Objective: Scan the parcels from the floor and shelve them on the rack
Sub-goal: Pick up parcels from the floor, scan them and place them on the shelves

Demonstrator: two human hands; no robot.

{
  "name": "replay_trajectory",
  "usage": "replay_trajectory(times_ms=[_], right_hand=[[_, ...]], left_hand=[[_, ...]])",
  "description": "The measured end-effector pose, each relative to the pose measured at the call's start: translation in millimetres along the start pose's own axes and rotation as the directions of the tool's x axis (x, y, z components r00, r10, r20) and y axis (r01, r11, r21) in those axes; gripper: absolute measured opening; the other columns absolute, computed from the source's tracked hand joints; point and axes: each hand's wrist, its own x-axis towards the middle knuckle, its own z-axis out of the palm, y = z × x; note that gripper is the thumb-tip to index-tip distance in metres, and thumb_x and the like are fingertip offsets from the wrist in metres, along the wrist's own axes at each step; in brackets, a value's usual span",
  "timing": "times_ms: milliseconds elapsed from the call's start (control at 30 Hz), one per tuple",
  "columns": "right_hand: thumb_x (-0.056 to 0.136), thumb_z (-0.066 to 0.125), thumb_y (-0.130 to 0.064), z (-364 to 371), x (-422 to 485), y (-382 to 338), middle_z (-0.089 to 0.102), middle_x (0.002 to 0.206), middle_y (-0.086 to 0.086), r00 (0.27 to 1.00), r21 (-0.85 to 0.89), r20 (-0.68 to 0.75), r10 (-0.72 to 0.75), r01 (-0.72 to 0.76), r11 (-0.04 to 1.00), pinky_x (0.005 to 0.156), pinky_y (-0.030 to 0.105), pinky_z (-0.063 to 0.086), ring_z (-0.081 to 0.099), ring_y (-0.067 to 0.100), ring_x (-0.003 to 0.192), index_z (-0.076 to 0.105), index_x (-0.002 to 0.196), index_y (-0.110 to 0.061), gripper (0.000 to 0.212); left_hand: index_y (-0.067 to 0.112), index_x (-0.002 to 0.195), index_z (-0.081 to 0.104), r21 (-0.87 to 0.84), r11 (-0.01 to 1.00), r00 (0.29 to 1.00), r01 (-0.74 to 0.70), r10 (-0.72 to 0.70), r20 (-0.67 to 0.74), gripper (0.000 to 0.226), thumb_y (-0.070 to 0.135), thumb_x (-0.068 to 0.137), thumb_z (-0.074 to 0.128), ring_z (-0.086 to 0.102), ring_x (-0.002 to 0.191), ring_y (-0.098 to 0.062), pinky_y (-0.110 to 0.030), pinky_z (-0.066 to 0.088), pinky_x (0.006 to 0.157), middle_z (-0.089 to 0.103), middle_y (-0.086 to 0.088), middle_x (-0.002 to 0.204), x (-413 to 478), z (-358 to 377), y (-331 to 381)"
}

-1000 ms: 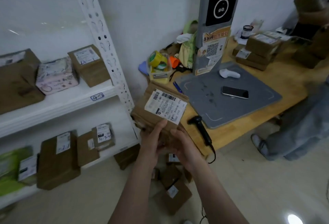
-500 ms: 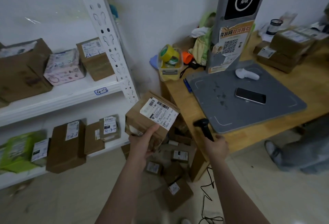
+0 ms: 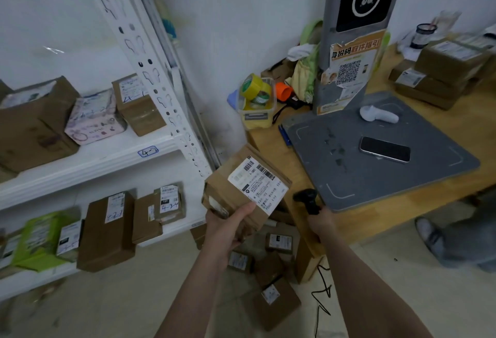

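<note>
Parcel held up in the left hand, scanner in the right hand just beside it.

The left hand grips a brown cardboard parcel with a white barcode label from below, thumb across its near edge, holding it above the floor between the white metal rack and the wooden surface. The label faces up, and its barcode lies along the far right edge. The right hand's grip is wrapped round the handle of a black handheld scanner, just right of the parcel at the surface's edge. The scanner's head seems to point left at the label, though it is dark and blurred. More brown parcels lie on the floor below.
</note>
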Motion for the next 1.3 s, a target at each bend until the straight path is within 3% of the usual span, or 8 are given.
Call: replay_trajectory(times_ms=[133, 367, 433, 533, 800, 1067, 1200, 1300], right_hand=[[0.092, 0.056, -0.005, 2.6, -11.5, 9.1, 0.060, 0.092, 0.011, 0.999, 0.140, 0.026, -0.020, 0.016, 0.990, 0.084, 0.045, 0.055, 0.060, 0.028, 0.090, 0.057, 0.107, 0.002, 0.016], [0.088, 0.061, -0.005, -15.2, -59.9, 2.3, 0.062, 0.088, 0.007, 0.976, 0.400, -0.136, -0.171, 0.211, 0.892, 0.082, 0.050, 0.054, 0.063, 0.029, 0.086, 0.054, 0.096, -0.027, 0.024], [0.089, 0.064, -0.010, -25.0, -76.1, -5.2, 0.061, 0.092, -0.001, 0.966, 0.455, -0.147, -0.211, 0.255, 0.853, 0.086, 0.050, 0.054, 0.062, 0.025, 0.091, 0.054, 0.100, -0.032, 0.026], [0.090, 0.066, -0.011, -38.3, -99.0, -17.7, 0.061, 0.093, -0.004, 0.951, 0.510, -0.173, -0.257, 0.309, 0.803, 0.088, 0.048, 0.052, 0.061, 0.023, 0.095, 0.058, 0.119, -0.020, 0.032], [0.089, 0.068, -0.009, -46.6, -166.3, -34.1, 0.065, 0.082, -0.003, 0.894, 0.452, -0.078, -0.442, 0.427, 0.783, 0.060, 0.023, 0.045, 0.058, 0.009, 0.070, 0.065, 0.106, -0.018, 0.019], [0.090, 0.067, -0.011, -46.0, -201.5, -27.1, 0.069, 0.088, -0.005, 0.867, 0.404, -0.062, -0.495, 0.475, 0.782, 0.059, 0.020, 0.046, 0.062, 0.007, 0.071, 0.064, 0.099, -0.027, 0.018], [0.090, 0.068, -0.013, -51.8, -209.6, -20.7, 0.063, 0.074, -0.011, 0.843, 0.431, -0.099, -0.528, 0.515, 0.741, 0.062, 0.024, 0.043, 0.057, 0.006, 0.069, 0.064, 0.098, -0.028, 0.017], [0.090, 0.068, -0.013, -54.5, -214.0, -14.3, 0.061, 0.062, -0.017, 0.817, 0.398, -0.106, -0.567, 0.557, 0.729, 0.058, 0.016, 0.042, 0.056, -0.002, 0.061, 0.064, 0.093, -0.025, 0.013]], left_hand=[[0.029, 0.147, 0.038, 0.014, 0.999, 0.999, -0.032, 0.032, 0.005, 0.144, 0.060, 0.020, 0.097, 0.060, 0.119, -0.022, -0.050, 0.056, 0.093, 0.063, 0.003, 0.132, 2.1, 1.1, 7.0], [0.023, 0.153, 0.030, 0.020, 0.996, 0.996, -0.085, 0.084, 0.030, 0.135, 0.050, 0.036, 0.091, 0.053, 0.118, -0.020, -0.049, 0.050, 0.098, 0.055, 0.000, 0.141, 3.8, 8.8, 14.9], [0.022, 0.153, 0.028, 0.015, 0.996, 0.995, -0.089, 0.088, 0.046, 0.135, 0.048, 0.037, 0.091, 0.052, 0.120, -0.020, -0.049, 0.048, 0.098, 0.053, 0.000, 0.143, 3.8, 10.7, 13.9], [0.023, 0.155, 0.026, 0.027, 0.995, 0.993, -0.101, 0.099, 0.061, 0.150, 0.055, 0.026, 0.096, 0.050, 0.130, -0.025, -0.052, 0.046, 0.106, 0.052, -0.001, 0.145, 1.7, 12.8, 12.0], [0.032, 0.153, 0.027, 0.093, 0.988, 0.986, -0.124, 0.112, 0.124, 0.161, 0.071, 0.012, 0.092, 0.050, 0.131, -0.027, -0.057, 0.046, 0.107, 0.051, 0.000, 0.145, -6.9, 10.4, 7.8], [0.035, 0.152, 0.028, 0.099, 0.986, 0.982, -0.138, 0.123, 0.140, 0.155, 0.064, 0.016, 0.097, 0.052, 0.130, -0.027, -0.057, 0.047, 0.106, 0.051, 0.001, 0.144, -16.9, -7.3, -2.9], [0.029, 0.151, 0.028, 0.064, 0.975, 0.968, -0.212, 0.200, 0.152, 0.137, 0.047, 0.034, 0.095, 0.054, 0.128, -0.026, -0.055, 0.048, 0.105, 0.053, 0.000, 0.141, -26.0, -13.5, -5.1], [0.031, 0.150, 0.029, 0.054, 0.963, 0.952, -0.263, 0.251, 0.174, 0.131, 0.042, 0.039, 0.096, 0.055, 0.127, -0.025, -0.055, 0.048, 0.105, 0.054, 0.000, 0.140, -29.2, -15.0, -9.6]])
